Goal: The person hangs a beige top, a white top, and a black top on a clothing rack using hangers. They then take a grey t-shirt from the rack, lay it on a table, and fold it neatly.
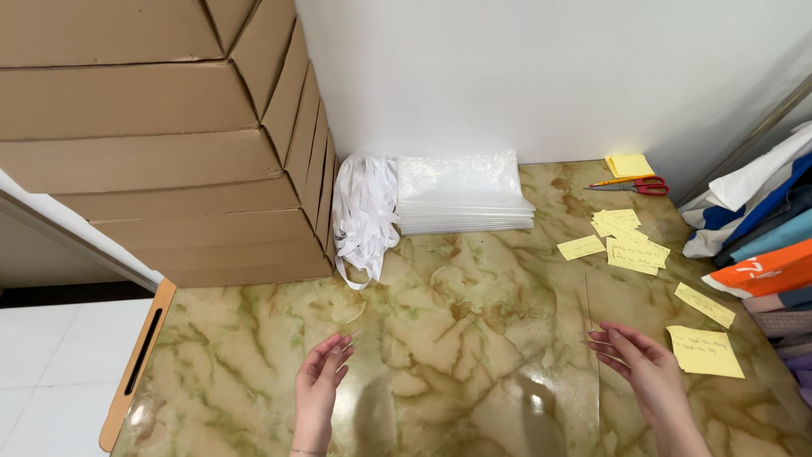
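On the near part of the marble-patterned table (474,279), the left hand (319,381) and right hand (643,368) hold a clear plastic bag (474,372) flat by its two side edges, fingers loosely curled. Beyond it the surface is free up to the stack of clear bags (461,193), white ribbons (364,211) and cardboard boxes (161,144). Yellow notes (630,241) and scissors (636,185) lie right.
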